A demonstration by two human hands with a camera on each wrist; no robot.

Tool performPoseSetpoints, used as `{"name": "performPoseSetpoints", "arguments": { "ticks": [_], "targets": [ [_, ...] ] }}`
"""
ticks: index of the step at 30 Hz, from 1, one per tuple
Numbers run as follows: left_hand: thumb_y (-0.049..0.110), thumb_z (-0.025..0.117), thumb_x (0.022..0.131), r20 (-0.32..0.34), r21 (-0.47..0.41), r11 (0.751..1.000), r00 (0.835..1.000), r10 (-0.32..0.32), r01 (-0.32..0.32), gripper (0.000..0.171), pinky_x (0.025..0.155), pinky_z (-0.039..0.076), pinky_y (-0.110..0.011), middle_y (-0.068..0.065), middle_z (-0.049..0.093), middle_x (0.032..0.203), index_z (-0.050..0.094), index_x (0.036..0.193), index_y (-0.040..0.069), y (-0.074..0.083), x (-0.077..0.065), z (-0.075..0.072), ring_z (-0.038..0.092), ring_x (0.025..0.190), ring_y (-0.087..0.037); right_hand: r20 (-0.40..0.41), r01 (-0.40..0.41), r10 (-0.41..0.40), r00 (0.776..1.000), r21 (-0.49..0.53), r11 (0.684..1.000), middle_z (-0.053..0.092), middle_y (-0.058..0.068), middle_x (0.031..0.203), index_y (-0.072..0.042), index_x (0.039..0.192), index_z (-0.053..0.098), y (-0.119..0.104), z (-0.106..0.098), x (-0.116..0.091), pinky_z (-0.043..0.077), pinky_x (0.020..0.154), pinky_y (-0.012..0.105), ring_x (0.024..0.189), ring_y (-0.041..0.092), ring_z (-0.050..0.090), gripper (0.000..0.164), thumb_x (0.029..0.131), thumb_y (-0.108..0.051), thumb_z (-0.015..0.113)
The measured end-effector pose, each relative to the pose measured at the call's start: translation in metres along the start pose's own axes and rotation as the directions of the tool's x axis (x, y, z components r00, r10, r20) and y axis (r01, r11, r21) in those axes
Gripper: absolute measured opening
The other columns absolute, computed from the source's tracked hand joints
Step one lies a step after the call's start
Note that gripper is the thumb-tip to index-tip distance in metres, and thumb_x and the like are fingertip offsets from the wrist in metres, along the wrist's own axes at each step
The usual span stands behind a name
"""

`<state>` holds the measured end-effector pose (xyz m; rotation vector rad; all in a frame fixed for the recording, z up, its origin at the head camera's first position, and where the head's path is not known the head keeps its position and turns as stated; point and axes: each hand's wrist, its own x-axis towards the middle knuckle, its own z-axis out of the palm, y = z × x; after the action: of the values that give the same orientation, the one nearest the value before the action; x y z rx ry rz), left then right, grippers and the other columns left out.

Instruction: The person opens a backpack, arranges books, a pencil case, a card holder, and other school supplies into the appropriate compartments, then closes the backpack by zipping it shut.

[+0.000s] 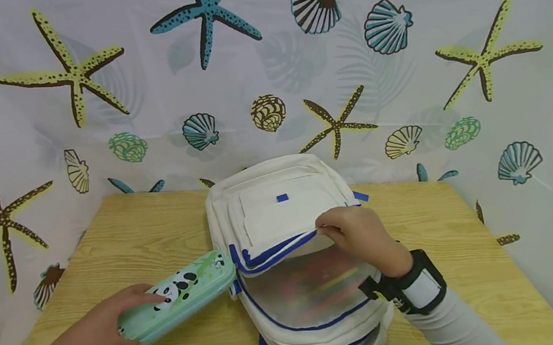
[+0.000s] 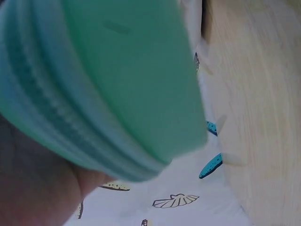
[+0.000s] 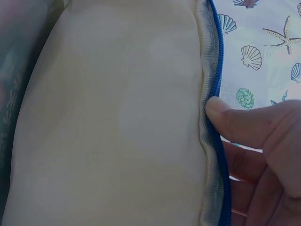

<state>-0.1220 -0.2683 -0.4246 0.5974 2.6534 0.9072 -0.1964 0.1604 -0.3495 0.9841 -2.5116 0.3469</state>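
My left grip point(image 1: 111, 322) clasps the panda pencil case point(image 1: 187, 293) by its near end, just left of the backpack point(image 1: 272, 215): looks light, fairly stiff, best held across its width; long axis slanting away rightward, tip toward the bag, while my right grip point(image 1: 363, 237) pinches the blue-zipped flap edge point(image 3: 219, 52)

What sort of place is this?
Probably a tabletop staged for recording, though the wider room is out of view. The wooden table, seashell-and-starfish sheet behind it and black devices strapped to both wrists suggest so.
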Motion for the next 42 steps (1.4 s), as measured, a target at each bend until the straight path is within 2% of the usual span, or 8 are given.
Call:
{"name": "performPoseSetpoints", "arguments": {
  "ticks": [4, 7, 12, 16, 28, 32, 37, 42],
  "targets": [
    [0.017, 0.076, 0.063, 0.064, -0.043, 0.991, 0.990, 0.128, -0.125, 0.066, 0.072, 0.036, -0.021, -0.020, 0.035, 0.134, 0.051, 0.123, 0.029, 0.004, -0.008, 0.002, 0.036, 0.113, -0.014, -0.027, 0.028, -0.028, 0.999, 0.006, 1.000, 0.067, -0.002, 0.077, -0.014, 0.079, 0.067, 0.002, 0.001, -0.001, 0.049, 0.059, 0.026, 0.067, 0.010, 0.062, 0.004, 0.076, -0.013, 0.069],
    [0.014, 0.075, 0.063, 0.096, -0.077, 0.981, 0.978, 0.188, -0.181, 0.066, 0.073, 0.035, -0.020, -0.018, 0.036, 0.133, 0.051, 0.123, 0.030, 0.015, -0.009, 0.005, 0.034, 0.111, -0.004, -0.040, 0.034, -0.033, 0.999, 0.008, 0.999, 0.067, -0.002, 0.077, -0.014, 0.079, 0.068, 0.003, 0.001, -0.001, 0.050, 0.059, 0.026, 0.068, 0.010, 0.062, 0.005, 0.075, -0.013, 0.070],
    [0.014, 0.073, 0.064, 0.152, -0.108, 0.976, 0.966, 0.207, -0.192, 0.064, 0.078, 0.036, -0.024, -0.013, 0.036, 0.135, 0.052, 0.121, 0.034, 0.044, 0.002, 0.013, 0.037, 0.112, -0.022, -0.063, 0.041, -0.040, 0.997, 0.006, 0.999, 0.067, -0.002, 0.076, -0.014, 0.079, 0.068, 0.005, 0.001, -0.001, 0.050, 0.060, 0.026, 0.068, 0.010, 0.063, 0.005, 0.074, -0.013, 0.070],
    [0.016, 0.071, 0.065, 0.165, -0.128, 0.971, 0.961, 0.221, -0.201, 0.064, 0.078, 0.036, -0.027, -0.013, 0.035, 0.135, 0.050, 0.122, 0.035, 0.061, 0.014, 0.024, 0.037, 0.110, -0.029, -0.070, 0.046, -0.045, 0.996, 0.002, 0.999, 0.067, -0.002, 0.076, -0.013, 0.078, 0.068, 0.005, 0.003, -0.001, 0.050, 0.061, 0.027, 0.070, 0.010, 0.063, 0.006, 0.074, -0.013, 0.071],
    [0.017, 0.071, 0.066, 0.076, -0.071, 0.977, 0.975, 0.208, -0.203, 0.057, 0.082, 0.037, -0.046, -0.021, 0.037, 0.135, 0.054, 0.118, 0.032, 0.091, 0.053, 0.063, 0.035, 0.120, -0.040, -0.073, 0.053, -0.052, 0.996, 0.015, 0.998, 0.067, -0.003, 0.076, -0.014, 0.078, 0.068, 0.002, 0.003, 0.001, 0.049, 0.059, 0.025, 0.067, 0.009, 0.062, 0.005, 0.074, -0.013, 0.070],
    [0.020, 0.070, 0.068, 0.025, -0.043, 0.980, 0.980, 0.197, -0.196, 0.055, 0.079, 0.040, -0.041, -0.017, 0.038, 0.136, 0.055, 0.119, 0.031, 0.104, 0.068, 0.077, 0.040, 0.116, -0.033, -0.077, 0.054, -0.052, 0.996, 0.012, 0.998, 0.067, -0.003, 0.076, -0.013, 0.079, 0.068, 0.003, 0.003, 0.001, 0.049, 0.059, 0.025, 0.067, 0.009, 0.062, 0.005, 0.074, -0.013, 0.070],
    [0.024, 0.067, 0.067, -0.078, 0.060, 0.979, 0.977, 0.198, -0.194, 0.051, 0.066, 0.041, -0.024, -0.012, 0.050, 0.123, 0.059, 0.117, 0.022, 0.124, 0.083, 0.093, 0.048, 0.093, -0.018, -0.087, 0.054, -0.053, 0.995, 0.008, 0.999, 0.067, -0.003, 0.076, -0.014, 0.078, 0.068, 0.002, 0.003, 0.001, 0.049, 0.059, 0.026, 0.067, 0.009, 0.062, 0.005, 0.074, -0.013, 0.070],
    [0.024, 0.067, 0.068, -0.174, 0.163, 0.967, 0.959, 0.224, -0.196, 0.046, 0.072, 0.047, -0.032, -0.016, 0.053, 0.120, 0.062, 0.113, 0.013, 0.137, 0.097, 0.109, 0.053, 0.099, -0.022, -0.086, 0.062, -0.061, 0.994, 0.012, 0.998, 0.068, -0.003, 0.076, -0.014, 0.079, 0.068, 0.002, 0.003, 0.001, 0.050, 0.060, 0.026, 0.069, 0.009, 0.063, 0.005, 0.074, -0.014, 0.070]
  ]
}}
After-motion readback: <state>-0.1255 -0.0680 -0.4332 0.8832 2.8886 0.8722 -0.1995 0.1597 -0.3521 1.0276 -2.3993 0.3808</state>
